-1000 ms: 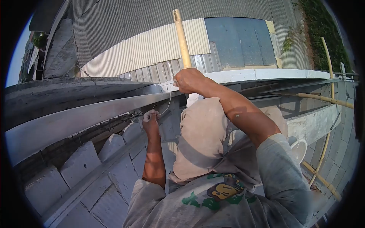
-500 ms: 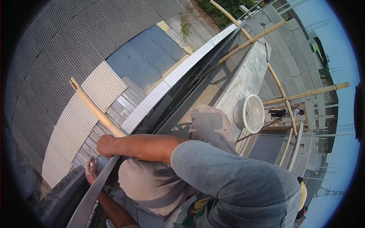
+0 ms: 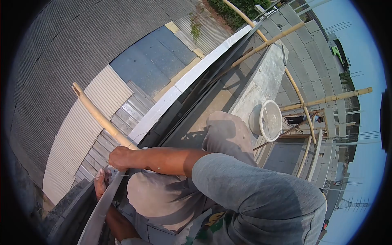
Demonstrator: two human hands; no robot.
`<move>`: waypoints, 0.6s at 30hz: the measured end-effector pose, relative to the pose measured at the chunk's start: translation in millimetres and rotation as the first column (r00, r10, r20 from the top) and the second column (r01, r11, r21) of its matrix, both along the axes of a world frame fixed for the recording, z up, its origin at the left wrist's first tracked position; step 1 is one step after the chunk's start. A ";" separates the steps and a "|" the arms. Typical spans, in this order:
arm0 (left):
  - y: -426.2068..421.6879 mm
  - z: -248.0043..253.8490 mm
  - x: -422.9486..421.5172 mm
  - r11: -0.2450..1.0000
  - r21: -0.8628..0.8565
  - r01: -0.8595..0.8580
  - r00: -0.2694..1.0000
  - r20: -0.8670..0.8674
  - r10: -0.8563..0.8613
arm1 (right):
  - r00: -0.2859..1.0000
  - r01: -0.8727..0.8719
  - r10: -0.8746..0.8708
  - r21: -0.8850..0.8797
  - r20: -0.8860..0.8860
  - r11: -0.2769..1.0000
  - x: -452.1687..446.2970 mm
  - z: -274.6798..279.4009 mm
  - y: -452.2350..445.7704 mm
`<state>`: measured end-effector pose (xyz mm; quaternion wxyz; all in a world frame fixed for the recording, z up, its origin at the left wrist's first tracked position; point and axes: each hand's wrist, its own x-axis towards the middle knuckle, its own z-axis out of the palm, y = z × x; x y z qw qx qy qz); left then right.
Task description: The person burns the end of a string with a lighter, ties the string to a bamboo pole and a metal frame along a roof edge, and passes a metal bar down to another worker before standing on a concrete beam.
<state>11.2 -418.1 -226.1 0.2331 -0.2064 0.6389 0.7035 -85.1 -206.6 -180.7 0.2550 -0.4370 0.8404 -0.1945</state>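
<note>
My right hand (image 3: pixel 118 158) is closed in a fist beside the near end of the bamboo pole (image 3: pixel 96 114). A thin wire (image 3: pixel 138 137) curves out from the fist, which grips it. Lower and to the left, my left hand (image 3: pixel 100 184) is on the far side of a pale narrow strip (image 3: pixel 102 208). Its fingers point up and are bent together; what they hold, if anything, cannot be made out. The strip hides part of that wrist. My knees in dusty trousers (image 3: pixel 163 200) are next to both forearms.
A white bucket (image 3: pixel 271 121) stands on a mortar-stained plank (image 3: pixel 259 87). Bamboo scaffold poles (image 3: pixel 326 100) cross before a grey block wall (image 3: pixel 312 67). Below lie corrugated roofs (image 3: pixel 106 45), past a white ledge (image 3: pixel 183 83). Another person (image 3: pixel 300 119) is farther off.
My right fist has shifted slightly right. My left hand has turned, its fingers now closer together. The wire's loose end has swung upward. The view has shifted slightly.
</note>
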 end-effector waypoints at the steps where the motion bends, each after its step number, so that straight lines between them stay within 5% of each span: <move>1: -4.8 -8.0 3.2 0.999 -0.043 0.003 0.998 -0.058 -0.006 | 1.000 0.004 -0.004 -0.010 -0.003 1.000 2.1 -2.2 0.6; 5: -25.7 -16.0 26.2 0.971 -0.238 0.035 0.993 -0.099 -0.060 | 1.000 0.026 -0.026 -0.037 0.001 0.999 4.8 -7.5 14.1; 8: -14.5 -19.1 39.9 0.975 -0.148 -0.162 0.980 -0.139 0.142 | 0.997 0.008 -0.012 -0.056 -0.076 0.998 10.9 3.0 30.4; 11: -11.7 -19.7 45.5 0.932 -0.274 -0.236 0.957 -0.233 0.173 | 0.994 0.000 -0.005 -0.045 -0.112 0.999 19.1 -1.1 32.1; 18: 1.9 -31.8 66.5 0.882 -0.149 -0.448 0.893 -0.119 0.433 | 0.991 0.094 -0.079 0.137 -0.110 0.986 9.2 -8.8 52.2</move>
